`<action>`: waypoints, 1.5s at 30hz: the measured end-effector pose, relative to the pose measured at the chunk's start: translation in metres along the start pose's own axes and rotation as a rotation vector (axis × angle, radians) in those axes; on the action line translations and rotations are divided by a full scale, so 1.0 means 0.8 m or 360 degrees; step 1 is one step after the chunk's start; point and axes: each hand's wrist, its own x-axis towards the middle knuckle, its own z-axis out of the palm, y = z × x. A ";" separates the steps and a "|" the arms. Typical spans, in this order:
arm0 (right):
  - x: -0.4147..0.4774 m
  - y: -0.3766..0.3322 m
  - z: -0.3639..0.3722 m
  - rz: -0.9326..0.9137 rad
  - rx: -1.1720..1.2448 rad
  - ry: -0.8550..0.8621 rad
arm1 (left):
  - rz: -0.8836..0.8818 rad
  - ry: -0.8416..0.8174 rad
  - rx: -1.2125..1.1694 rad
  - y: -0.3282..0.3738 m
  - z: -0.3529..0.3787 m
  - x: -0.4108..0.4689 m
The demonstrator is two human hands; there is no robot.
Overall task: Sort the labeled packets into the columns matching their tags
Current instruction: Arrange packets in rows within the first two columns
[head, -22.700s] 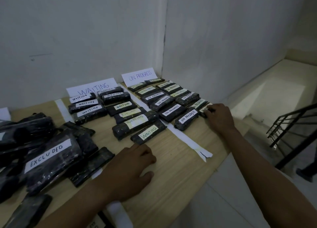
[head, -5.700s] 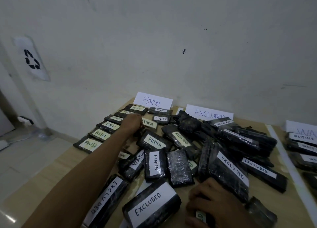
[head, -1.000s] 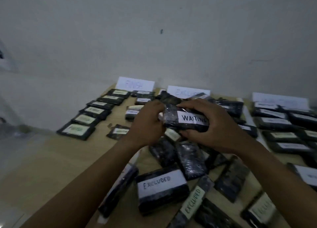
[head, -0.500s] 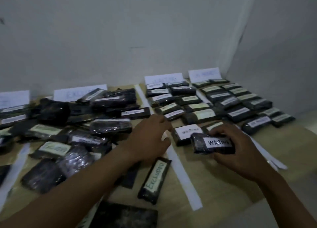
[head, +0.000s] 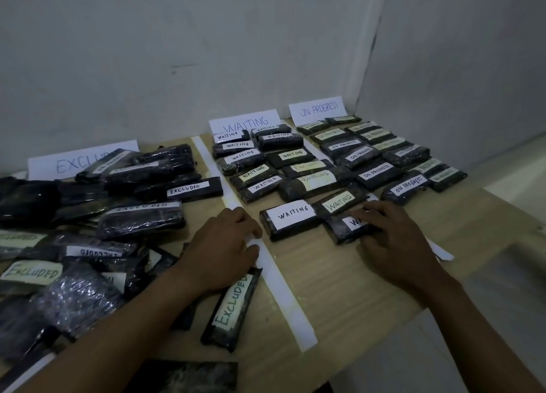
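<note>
The held packet (head: 344, 228) is found directly beneath the right hand (head: 393, 239), lying flat on the table (head: 339, 289) at the near end of the column headed by the WAITING sign (head: 245, 122). Its right end is covered by the right fingers (head: 372, 215), which are curled over its top while the thumb is set against its near edge, so it is judged to be gripped and not yet released. Only the start of its white tag can be read, to the left of those fingers. Its long axis runs left to right, rising slightly away toward the right, much as the white-tagged WAITING packet (head: 291, 219) just to its left is laid. The tilted WAITING packet (head: 339, 202) lies just beyond the fingers, close against the held one; whether they touch cannot be told.

The left hand (head: 221, 245) is rested on the white tape strip (head: 283, 292), with its fingers (head: 248, 230) loosely curled and nothing held. The unsorted heap (head: 124, 215) lies to the left of it, and one EXCLUDED packet (head: 233, 307) lies just nearer than its wrist.

The placement is judged all but done: only a letting-go straight up and back toward the body is called for, so that the packet is not dragged askew. For the following pick the left hand is the nearer.
</note>
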 end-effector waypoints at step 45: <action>-0.002 -0.353 0.174 -0.1493 0.0564 -0.0506 | -0.1557 0.0705 -0.0282 -0.189 -0.203 -0.346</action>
